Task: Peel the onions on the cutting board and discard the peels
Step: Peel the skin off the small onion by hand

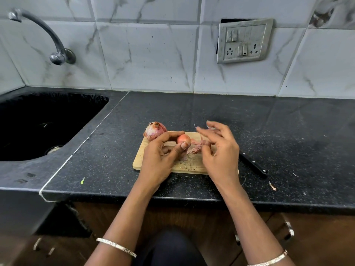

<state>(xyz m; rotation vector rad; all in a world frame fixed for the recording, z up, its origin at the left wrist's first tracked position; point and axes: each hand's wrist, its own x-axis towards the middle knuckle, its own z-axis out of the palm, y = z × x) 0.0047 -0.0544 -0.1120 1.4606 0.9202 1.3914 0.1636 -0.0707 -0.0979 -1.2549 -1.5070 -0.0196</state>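
Small onion (183, 139) pinched in left hand (159, 160); loose peel (196, 148) trailing right, toward right hand (219, 150); fingers (215, 124) spread, pinch on peel unclear.

Marble-look wall tiles (149, 54); black granite counter (269, 131); sink (48, 96), tap (48, 33) left; switch panel (245, 41).

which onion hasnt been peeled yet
The bigger onion at the far left corner of the cutting board: papery skin on, untouched. The small onion in the left hand is smooth and bare.
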